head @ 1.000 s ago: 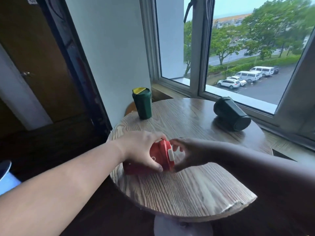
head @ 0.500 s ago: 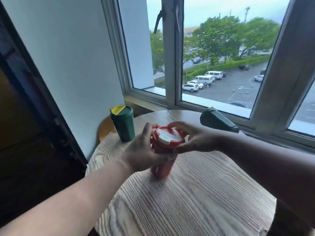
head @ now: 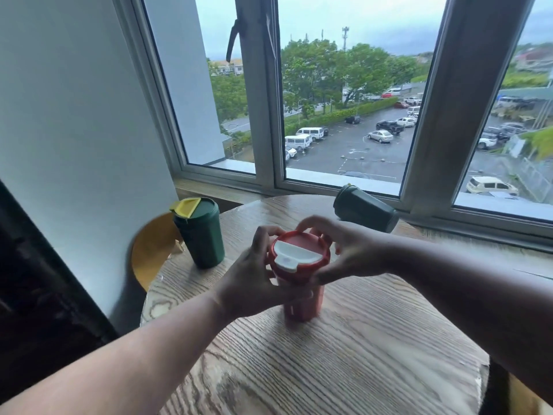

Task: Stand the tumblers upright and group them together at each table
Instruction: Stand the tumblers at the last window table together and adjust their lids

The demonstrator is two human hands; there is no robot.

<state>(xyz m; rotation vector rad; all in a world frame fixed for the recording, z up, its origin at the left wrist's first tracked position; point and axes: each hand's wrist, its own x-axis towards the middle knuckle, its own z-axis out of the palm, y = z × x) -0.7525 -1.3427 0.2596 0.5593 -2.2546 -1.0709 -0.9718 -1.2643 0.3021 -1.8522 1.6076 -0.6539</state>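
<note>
- Head view: a red tumbler (head: 302, 283) with a red lid and a white flip cap stands upright near the middle of the round wooden table (head: 344, 360), its base on the tabletop.
- The left hand (head: 257, 283) wraps the tumbler's left side, thumb lying across the near face of the body and fingers curled up toward the lid rim.
- The right hand (head: 344, 253) grips the lid from the right and far side, fingertips (head: 302, 224) arched over the far rim and the thumb pressed below the lid on the near right.
- Both hands are thus clamped on the same red tumbler; whether the base bears full weight on the table is hard to judge, since the lower body is slightly blurred.
- A green tumbler (head: 200, 235) with a yellow flip cap stands upright at the far left edge of the table, well apart from the red one.
- A second dark green tumbler (head: 365, 209) lies on its side at the far right edge of the table, just below the window sill (head: 329, 178), its base end partly hidden behind the right hand.
- A round wooden seat (head: 152, 250) shows beyond the left edge of the table, against the white wall (head: 74, 115).
- Through the window, a wet car park (head: 374, 145) with parked vehicles and trees fills the far scene.
</note>
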